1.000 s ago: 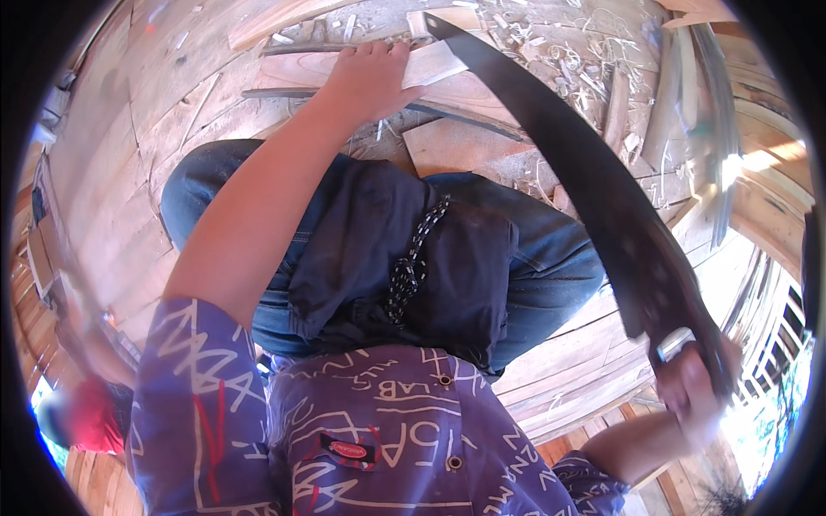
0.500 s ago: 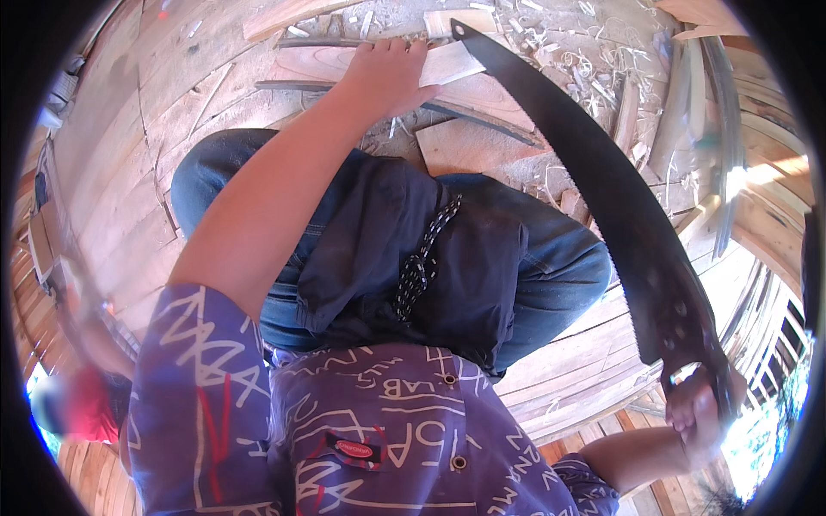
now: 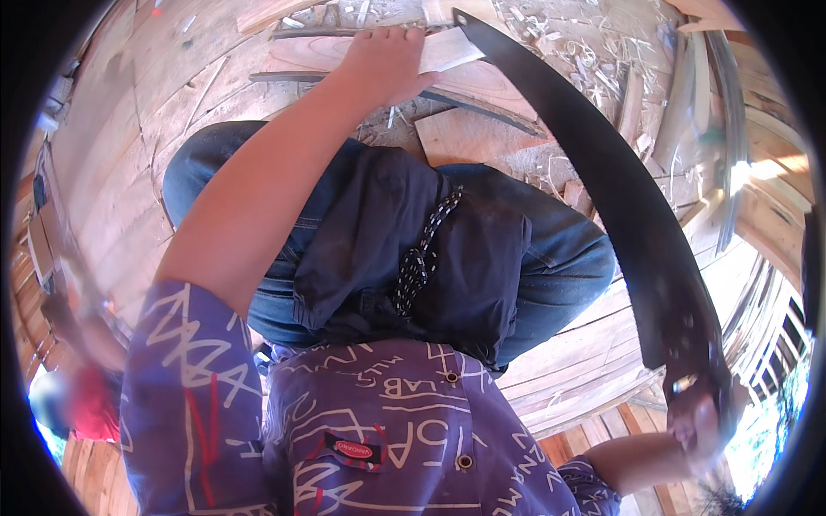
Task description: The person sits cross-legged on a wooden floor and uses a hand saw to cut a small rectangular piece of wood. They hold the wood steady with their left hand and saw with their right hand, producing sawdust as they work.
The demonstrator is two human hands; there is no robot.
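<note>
Head view, then — what have your hands got?

— Left hand [image 3: 387,64] is up at twelve o'clock, arm stretched out over my knees. It lies palm down on a pale piece of wood [image 3: 430,56], fingers close together and curled over its far edge, pressing it onto the plank floor [image 3: 172,129]. Right hand [image 3: 699,426] is down at four o'clock, near the rim, wrapped tight around the handle of a long dark blade [image 3: 619,198].

— Where does that blade run?

— From my right fist at four o'clock it curves up and across to its square tip at about one o'clock. The tip sits just beside the right end of the pale wood, close to my left fingers; whether it touches the wood I cannot tell.

— And around the wood?

— A thin dark strip [image 3: 482,110] lies just below it, slanting toward two o'clock. Wood shavings [image 3: 594,60] are scattered at one o'clock, and loose slats [image 3: 688,112] are stacked at two o'clock.

— What fills the middle?

— My own lap: blue jeans [image 3: 559,267], a dark cloth [image 3: 370,241] draped over them, a black-and-white braided cord [image 3: 422,258] hanging at the centre. Below, toward six o'clock, my purple patterned shirt [image 3: 387,430]. Somebody in red [image 3: 86,404], blurred, shows at eight o'clock.
</note>
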